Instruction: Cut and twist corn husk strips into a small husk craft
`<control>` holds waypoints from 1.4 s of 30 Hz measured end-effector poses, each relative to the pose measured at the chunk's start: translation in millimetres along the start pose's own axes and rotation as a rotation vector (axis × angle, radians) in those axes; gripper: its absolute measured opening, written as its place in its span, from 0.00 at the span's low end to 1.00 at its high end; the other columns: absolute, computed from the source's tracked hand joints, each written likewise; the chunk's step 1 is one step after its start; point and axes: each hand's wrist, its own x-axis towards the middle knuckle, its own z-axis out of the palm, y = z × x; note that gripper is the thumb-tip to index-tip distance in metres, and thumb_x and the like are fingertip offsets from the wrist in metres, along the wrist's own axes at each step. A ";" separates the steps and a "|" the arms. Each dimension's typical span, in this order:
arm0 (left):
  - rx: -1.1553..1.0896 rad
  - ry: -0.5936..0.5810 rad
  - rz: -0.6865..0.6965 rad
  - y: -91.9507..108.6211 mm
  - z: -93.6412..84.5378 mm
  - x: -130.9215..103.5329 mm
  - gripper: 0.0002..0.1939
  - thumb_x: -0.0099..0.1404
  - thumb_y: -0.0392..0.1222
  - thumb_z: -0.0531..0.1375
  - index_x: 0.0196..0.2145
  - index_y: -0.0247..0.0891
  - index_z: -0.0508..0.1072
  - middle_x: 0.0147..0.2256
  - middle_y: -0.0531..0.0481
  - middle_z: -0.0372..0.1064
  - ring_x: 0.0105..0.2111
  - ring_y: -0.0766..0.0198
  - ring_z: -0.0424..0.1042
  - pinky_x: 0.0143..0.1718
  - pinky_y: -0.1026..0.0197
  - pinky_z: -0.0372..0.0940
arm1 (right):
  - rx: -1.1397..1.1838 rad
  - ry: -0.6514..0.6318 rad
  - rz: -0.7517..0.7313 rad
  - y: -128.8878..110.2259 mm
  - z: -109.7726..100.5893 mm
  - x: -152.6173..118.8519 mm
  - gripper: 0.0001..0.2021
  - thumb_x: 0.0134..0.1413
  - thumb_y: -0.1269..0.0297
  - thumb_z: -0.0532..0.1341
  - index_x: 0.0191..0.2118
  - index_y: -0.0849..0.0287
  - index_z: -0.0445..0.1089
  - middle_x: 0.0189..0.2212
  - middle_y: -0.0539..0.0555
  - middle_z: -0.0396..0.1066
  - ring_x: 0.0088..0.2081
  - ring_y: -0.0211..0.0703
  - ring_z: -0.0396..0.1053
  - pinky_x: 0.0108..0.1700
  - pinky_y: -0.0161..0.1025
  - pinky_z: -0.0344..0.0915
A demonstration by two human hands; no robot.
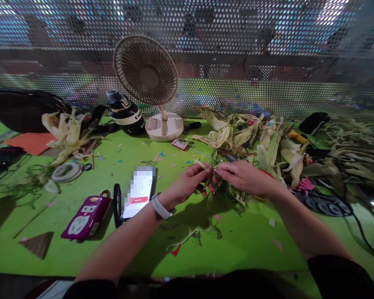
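Observation:
Over the green table (243, 249), my left hand (191, 180) pinches a thin strip of dried husk between thumb and fingers. Close beside it, my right hand (241, 176) is closed on the same small bundle of husk and green strands (216, 166). The fingertips of both hands nearly meet, and the exact grip is partly hidden. Loose green strands (233, 199) lie under and beside the right hand. Behind the hands are heaped dried corn husks (221, 133). A curled strip (193, 234) lies on the table in front of the hands.
A fan (163, 126) and a dark bottle (127, 116) stand at the back before a perforated metal screen (205, 79). On the left are a lit phone (140, 193), a purple case (86, 218), a tape roll (67, 171) and husks (65, 131). Cables (361, 232) run at right.

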 end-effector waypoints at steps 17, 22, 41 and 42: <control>0.122 0.121 -0.073 13.3 -10.0 -0.6 0.09 0.64 0.43 0.56 0.31 0.34 0.69 0.18 0.56 0.66 0.16 0.71 0.68 0.18 0.69 0.63 | -0.553 0.039 0.009 -5.0 14.4 0.8 0.17 0.67 0.62 0.43 0.34 0.61 0.65 0.26 0.54 0.70 0.25 0.41 0.65 0.25 0.37 0.44; 0.031 0.050 -0.123 8.7 -5.7 -0.2 0.07 0.65 0.42 0.55 0.33 0.36 0.66 0.24 0.54 0.70 0.20 0.68 0.72 0.18 0.68 0.63 | -0.564 0.059 0.003 -4.6 19.7 2.9 0.15 0.66 0.63 0.44 0.37 0.61 0.66 0.28 0.55 0.73 0.28 0.42 0.69 0.25 0.37 0.48; 0.176 -0.065 0.128 -4.8 -4.8 0.9 0.14 0.63 0.51 0.56 0.30 0.37 0.63 0.21 0.57 0.61 0.20 0.73 0.60 0.24 0.66 0.57 | -0.048 0.354 -0.290 8.6 10.6 1.0 0.08 0.61 0.64 0.57 0.38 0.59 0.73 0.29 0.53 0.70 0.32 0.37 0.67 0.34 0.34 0.62; 0.163 -0.061 0.118 -3.9 -4.8 0.1 0.14 0.63 0.51 0.57 0.30 0.36 0.63 0.21 0.57 0.61 0.20 0.73 0.60 0.23 0.66 0.56 | -0.040 0.412 -0.287 9.2 13.1 2.5 0.08 0.60 0.64 0.57 0.38 0.59 0.73 0.28 0.52 0.70 0.31 0.37 0.67 0.33 0.34 0.62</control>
